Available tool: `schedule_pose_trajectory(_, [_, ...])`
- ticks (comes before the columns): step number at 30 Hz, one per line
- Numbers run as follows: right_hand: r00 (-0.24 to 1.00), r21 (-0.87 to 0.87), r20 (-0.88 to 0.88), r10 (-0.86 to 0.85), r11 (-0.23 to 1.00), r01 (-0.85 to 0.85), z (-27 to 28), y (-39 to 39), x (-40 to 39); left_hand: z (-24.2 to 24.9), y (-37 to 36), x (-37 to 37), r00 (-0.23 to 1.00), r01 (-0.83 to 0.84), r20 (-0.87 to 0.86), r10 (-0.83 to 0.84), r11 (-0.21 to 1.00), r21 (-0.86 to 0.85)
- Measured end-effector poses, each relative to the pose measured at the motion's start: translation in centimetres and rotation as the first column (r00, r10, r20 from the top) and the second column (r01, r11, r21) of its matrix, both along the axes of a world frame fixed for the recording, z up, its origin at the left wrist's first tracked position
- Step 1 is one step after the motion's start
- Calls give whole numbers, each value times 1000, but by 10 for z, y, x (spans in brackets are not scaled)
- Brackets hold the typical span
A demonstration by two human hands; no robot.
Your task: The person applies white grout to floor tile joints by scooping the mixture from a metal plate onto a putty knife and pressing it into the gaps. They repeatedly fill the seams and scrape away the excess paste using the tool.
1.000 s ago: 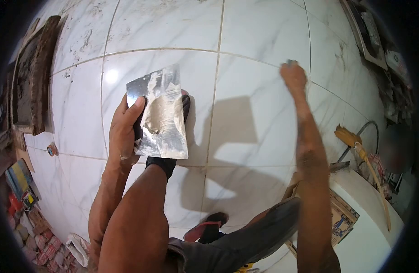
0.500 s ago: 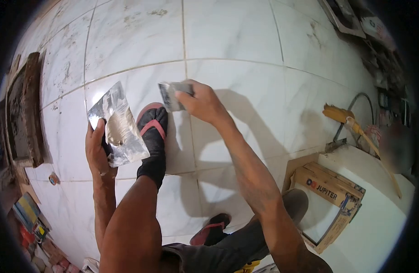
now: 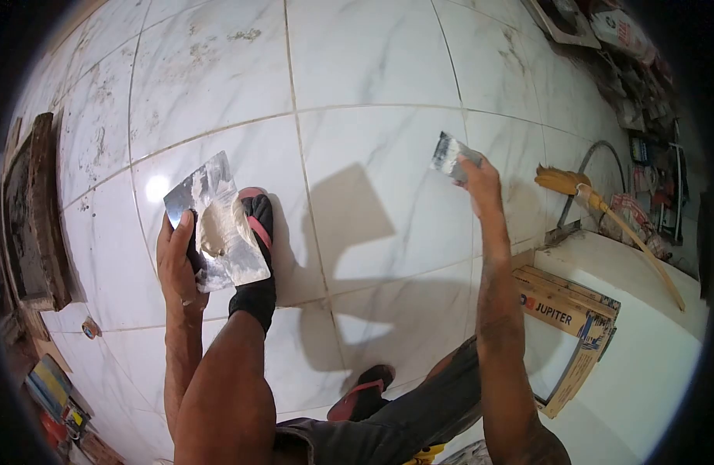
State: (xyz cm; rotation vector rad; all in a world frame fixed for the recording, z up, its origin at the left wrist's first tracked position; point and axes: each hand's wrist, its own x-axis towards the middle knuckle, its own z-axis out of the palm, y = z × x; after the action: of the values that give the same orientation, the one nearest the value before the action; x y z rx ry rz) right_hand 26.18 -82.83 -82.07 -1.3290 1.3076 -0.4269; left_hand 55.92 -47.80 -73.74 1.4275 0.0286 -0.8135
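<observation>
With the left hand clamped thumb-over-top on a metal plate at 9 o'clock, and the right hand closed round a small scraper at 2 o'clock, best keep the plate near level — to stop the heaped paste sliding — and the scraper's edge wiped even. Beneath, pale veined floor tiles, soiled toward 11 o'clock; farther out, a wooden-edged tray at 9, a broom between 2 and 3, a carton at 4.

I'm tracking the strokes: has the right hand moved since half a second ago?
Yes. The right hand, holding the scraper, has moved rightward over the floor, now much closer to the broom.
</observation>
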Motion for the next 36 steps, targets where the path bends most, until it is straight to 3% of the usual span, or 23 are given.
schedule_pose_trajectory(4, [991, 66, 132, -11, 998, 2, 32, -4, 2, -15, -6, 5, 1000, 18, -3, -18, 999, 39])
schedule_pose_trajectory(7, [961, 203, 271, 49, 973, -107, 53, 12, 18, -10, -32, 6, 998, 63, 28, -64, 997, 37])
schedule_pose_trajectory(10, [878, 266, 468, 103, 931, -251, 76, 36, 39, 0, -69, 8, 981, 137, 144, -130, 990, -35])
schedule_pose_trajectory(11, [862, 285, 503, 55, 931, -226, 85, 45, 45, 1, -81, 9, 966, 186, 197, -170, 980, -66])
schedule_pose_trajectory(13, [831, 314, 556, -32, 933, -174, 102, 62, 57, 5, -106, 9, 967, 234, 142, -211, 957, -174])
schedule_pose_trajectory(16, [757, 300, 644, -111, 947, -117, 113, 67, 65, 7, -142, 8, 967, 235, -62, -246, 961, -149])
schedule_pose_trajectory(17, [723, 322, 677, -138, 939, -123, 114, 67, 68, 10, -154, 9, 955, 283, -69, -288, 956, -78])
schedule_pose_trajectory(19, [646, 365, 737, -200, 922, -130, 113, 64, 72, 4, -173, 12, 912, 361, -165, -376, 925, -116])
schedule_pose_trajectory(25, [465, 284, 861, -205, 953, -105, 104, 44, 92, -5, -229, 18, 770, 368, -406, -492, 862, -348])
schedule_pose_trajectory(28, [463, 267, 859, -218, 963, -42, 111, 34, 97, -1, -252, 31, 678, 478, -399, -617, 783, -399])
schedule_pose_trajectory(31, [493, 154, 861, -124, 988, -20, 105, 27, 95, 7, -274, 38, 611, 527, -399, -683, 728, -439])
schedule_pose_trajectory(36, [714, 17, 694, -86, 995, 103, 121, 16, 85, 31, -312, 45, 569, 542, -465, -679, 734, -409])
